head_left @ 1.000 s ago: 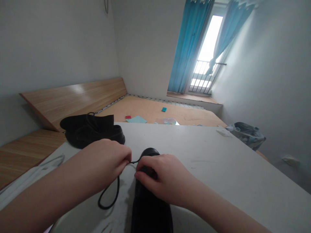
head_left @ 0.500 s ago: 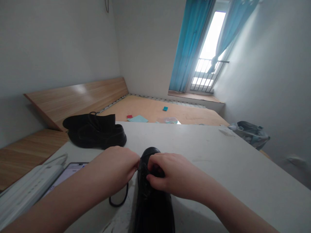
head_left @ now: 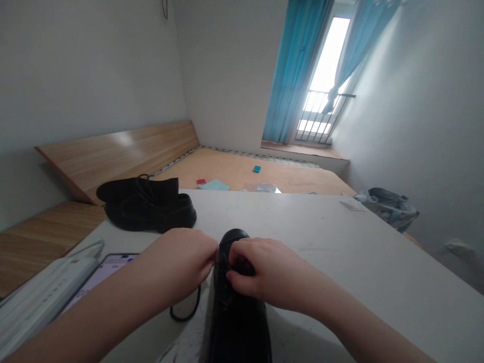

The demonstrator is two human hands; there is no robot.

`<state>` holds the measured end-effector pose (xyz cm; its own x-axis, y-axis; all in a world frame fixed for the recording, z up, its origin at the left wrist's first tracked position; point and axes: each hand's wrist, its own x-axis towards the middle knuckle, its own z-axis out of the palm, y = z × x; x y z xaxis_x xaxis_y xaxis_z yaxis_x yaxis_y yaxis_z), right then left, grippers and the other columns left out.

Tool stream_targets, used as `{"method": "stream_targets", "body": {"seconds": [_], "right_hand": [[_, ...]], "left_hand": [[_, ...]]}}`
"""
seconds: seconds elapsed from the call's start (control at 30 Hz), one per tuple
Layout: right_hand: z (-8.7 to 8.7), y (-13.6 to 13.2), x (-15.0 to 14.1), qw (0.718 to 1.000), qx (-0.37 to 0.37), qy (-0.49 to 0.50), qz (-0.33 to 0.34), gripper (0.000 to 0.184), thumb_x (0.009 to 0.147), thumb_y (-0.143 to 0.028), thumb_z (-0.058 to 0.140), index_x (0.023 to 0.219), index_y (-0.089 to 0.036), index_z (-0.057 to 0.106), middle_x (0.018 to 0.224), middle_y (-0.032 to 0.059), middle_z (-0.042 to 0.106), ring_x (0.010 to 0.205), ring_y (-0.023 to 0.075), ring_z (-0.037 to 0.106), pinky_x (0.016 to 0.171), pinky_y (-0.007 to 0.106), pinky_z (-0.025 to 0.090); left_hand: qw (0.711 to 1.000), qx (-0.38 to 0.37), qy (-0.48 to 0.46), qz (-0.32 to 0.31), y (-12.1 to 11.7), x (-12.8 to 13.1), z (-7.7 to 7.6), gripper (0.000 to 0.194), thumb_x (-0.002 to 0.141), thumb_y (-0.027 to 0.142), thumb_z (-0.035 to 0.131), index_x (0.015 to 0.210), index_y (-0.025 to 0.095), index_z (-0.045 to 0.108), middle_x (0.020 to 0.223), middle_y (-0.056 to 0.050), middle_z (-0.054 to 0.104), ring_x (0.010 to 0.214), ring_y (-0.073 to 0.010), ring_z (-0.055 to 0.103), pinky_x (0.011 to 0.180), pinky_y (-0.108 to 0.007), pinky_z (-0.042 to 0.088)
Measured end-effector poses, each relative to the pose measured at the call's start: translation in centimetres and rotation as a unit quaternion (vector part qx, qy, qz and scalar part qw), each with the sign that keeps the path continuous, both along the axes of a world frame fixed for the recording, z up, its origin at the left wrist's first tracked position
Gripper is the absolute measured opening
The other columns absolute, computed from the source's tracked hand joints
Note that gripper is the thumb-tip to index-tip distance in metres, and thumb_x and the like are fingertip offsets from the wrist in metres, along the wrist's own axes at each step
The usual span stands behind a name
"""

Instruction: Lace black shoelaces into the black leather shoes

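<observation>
A black lace-up shoe [head_left: 240, 327] points away from me on the white table, directly in front of me. My left hand [head_left: 191, 257] is closed at the shoe's left side, its fingertips mostly hidden beside the eyelets. From under it hangs a black shoelace [head_left: 184, 319], which curves in a loop onto the tabletop. On the shoe's right side, my right hand [head_left: 255, 264] grips the upper near the lacing, thumb and curled fingers around the flap. Behind my left hand stands another black shoe [head_left: 151, 212], with a dark piece [head_left: 121, 190] lying over it.
A phone [head_left: 100, 275] with its screen lit and a white power strip [head_left: 45, 297] lie at left on the white table [head_left: 340, 252]. Beyond its far edge is a bed [head_left: 227, 161] with small items. A bagged bin [head_left: 393, 206] stands at right.
Both hands stay on the shoe in nearly the same pose. Only a very slight shift of the view shows.
</observation>
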<state>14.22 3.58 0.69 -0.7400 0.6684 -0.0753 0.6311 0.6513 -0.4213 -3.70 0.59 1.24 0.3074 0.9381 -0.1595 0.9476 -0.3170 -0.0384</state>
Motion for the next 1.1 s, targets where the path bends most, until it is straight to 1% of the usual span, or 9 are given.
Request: {"method": "stream_targets", "body": {"seconds": [0.1, 0.17, 0.3, 0.5, 0.63, 0.73, 0.83, 0.93, 1.1], "right_hand": [[0.0, 0.1, -0.1, 1.0, 0.008, 0.002, 0.021, 0.017, 0.087, -0.032, 0.054, 0.085, -0.02, 0.066, 0.082, 0.0025, 0.068, 0.073, 0.0166, 0.058, 0.061, 0.028, 0.033], [-0.1, 0.2, -0.3, 1.0, 0.008, 0.006, 0.02, 0.022, 0.092, -0.026, 0.046, 0.089, -0.02, 0.067, 0.086, 0.0039, 0.07, 0.077, 0.0175, 0.061, 0.064, 0.028, 0.035], [-0.9, 0.3, -1.1, 0.999, 0.028, -0.006, -0.03, 0.019, 0.086, -0.023, 0.053, 0.097, -0.022, 0.069, 0.092, 0.0046, 0.074, 0.082, 0.0206, 0.066, 0.065, 0.03, 0.037], [-2.0, -0.2, -2.0, 0.996, 0.071, -0.017, -0.049, 0.018, 0.083, -0.021, 0.056, 0.093, -0.021, 0.071, 0.098, 0.0063, 0.074, 0.087, 0.0229, 0.068, 0.067, 0.031, 0.039], [-2.0, 0.4, -1.8, 0.997, 0.05, 0.013, -0.057, 0.016, 0.086, -0.019, 0.054, 0.085, -0.021, 0.07, 0.088, 0.0045, 0.073, 0.079, 0.0184, 0.065, 0.065, 0.029, 0.037], [-1.2, 1.2, -1.1, 0.991, 0.016, 0.097, -0.091, 0.009, 0.085, -0.02, 0.059, 0.08, -0.02, 0.067, 0.075, 0.0004, 0.067, 0.068, 0.0138, 0.057, 0.061, 0.026, 0.034], [0.2, 1.5, -0.2, 0.968, -0.043, 0.221, -0.109, 0.009, 0.087, -0.022, 0.057, 0.081, -0.019, 0.062, 0.066, -0.0024, 0.059, 0.06, 0.0114, 0.048, 0.057, 0.025, 0.032], [1.7, 1.2, 0.9, 0.928, -0.153, 0.33, -0.075, 0.011, 0.087, -0.027, 0.058, 0.082, -0.018, 0.06, 0.066, -0.0027, 0.055, 0.061, 0.011, 0.046, 0.055, 0.024, 0.033], [2.4, 1.3, 2.0, 0.868, -0.234, 0.437, -0.037, 0.017, 0.094, -0.024, 0.05, 0.103, -0.019, 0.064, 0.065, -0.0042, 0.046, 0.06, 0.0101, 0.042, 0.056, 0.023, 0.034]], "left_hand": [[1.0, -0.004, -0.01, 0.001, 0.0, 0.1, -0.3, 0.027, 0.085, 0.018, 0.047, 0.072, 0.02, 0.07, 0.074, -0.01, 0.074, 0.075, -0.0301, 0.071, 0.06, -0.033, 0.045], [1.0, 0.001, -0.014, 0.011, 0.0, 0.2, -0.6, 0.023, 0.086, 0.017, 0.046, 0.08, 0.02, 0.069, 0.074, -0.01, 0.073, 0.074, -0.0292, 0.071, 0.06, -0.032, 0.046], [0.999, 0.0, -0.037, 0.019, -0.1, 0.2, -1.2, 0.023, 0.085, 0.014, 0.045, 0.102, 0.018, 0.06, 0.074, -0.009, 0.072, 0.071, -0.0277, 0.07, 0.056, -0.03, 0.045], [0.997, -0.04, -0.06, -0.003, -0.2, 0.2, -1.8, 0.03, 0.083, 0.006, 0.041, 0.108, 0.016, 0.053, 0.09, -0.012, 0.073, 0.081, -0.0279, 0.069, 0.064, -0.034, 0.047], [0.997, -0.037, -0.062, 0.011, -0.3, 0.4, -1.3, 0.028, 0.088, 0.012, 0.036, 0.112, 0.016, 0.052, 0.088, -0.012, 0.072, 0.081, -0.0286, 0.069, 0.064, -0.035, 0.047], [0.995, 0.012, -0.101, 0.024, -0.4, 0.6, -0.4, 0.023, 0.094, 0.022, 0.033, 0.1, 0.019, 0.055, 0.087, -0.01, 0.07, 0.078, -0.0264, 0.067, 0.065, -0.035, 0.046], [0.973, 0.097, -0.206, 0.023, -0.7, 0.8, 0.7, 0.023, 0.095, 0.034, 0.037, 0.093, 0.021, 0.056, 0.086, -0.005, 0.07, 0.079, -0.0237, 0.067, 0.066, -0.032, 0.046], [0.939, 0.149, -0.308, 0.037, -1.2, 0.9, 1.3, 0.021, 0.092, 0.04, 0.047, 0.092, 0.023, 0.059, 0.083, -0.001, 0.072, 0.075, -0.0208, 0.068, 0.056, -0.026, 0.044], [0.894, 0.2, -0.393, 0.08, -2.0, 1.1, 1.6, 0.027, 0.086, 0.043, 0.059, 0.109, 0.03, 0.065, 0.084, 0.004, 0.076, 0.07, -0.0182, 0.07, 0.046, -0.021, 0.044]]}}
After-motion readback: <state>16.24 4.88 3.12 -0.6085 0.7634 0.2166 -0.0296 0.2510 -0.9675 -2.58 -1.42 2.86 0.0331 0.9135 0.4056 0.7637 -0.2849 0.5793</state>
